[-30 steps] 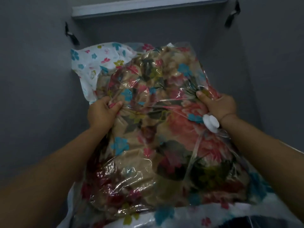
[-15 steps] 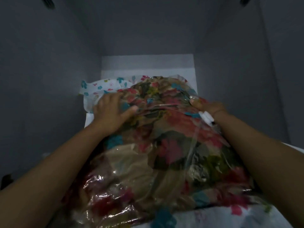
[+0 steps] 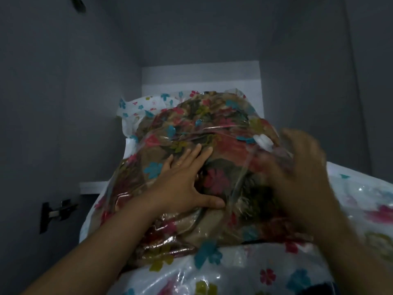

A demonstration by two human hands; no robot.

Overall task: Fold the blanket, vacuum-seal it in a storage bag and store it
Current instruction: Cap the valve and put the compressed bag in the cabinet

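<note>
Both hands had let go of the bag's (image 3: 191, 128) far corners, and the bag had sunk onto the cupboard's white shelf (image 3: 200, 79), its far end close to the cupboard's back. The left hand (image 3: 182, 184) now lay flat on top of it at the cupboard's mouth, fingers straight and spread, thumb out, pressing rather than gripping. The right hand (image 3: 297, 167) had come off and was a blur just this side of the white valve (image 3: 263, 141); its fingers looked loose and, so far as the blur allowed, closed round nothing. The flowered blanket (image 3: 217, 182) sat tight inside the clear film, so the sealing looked done. To my eye this was the storing step nearly finished: the bag's near end still overhung the cupboard's front edge, and a push inward seemed all that was left.
</note>
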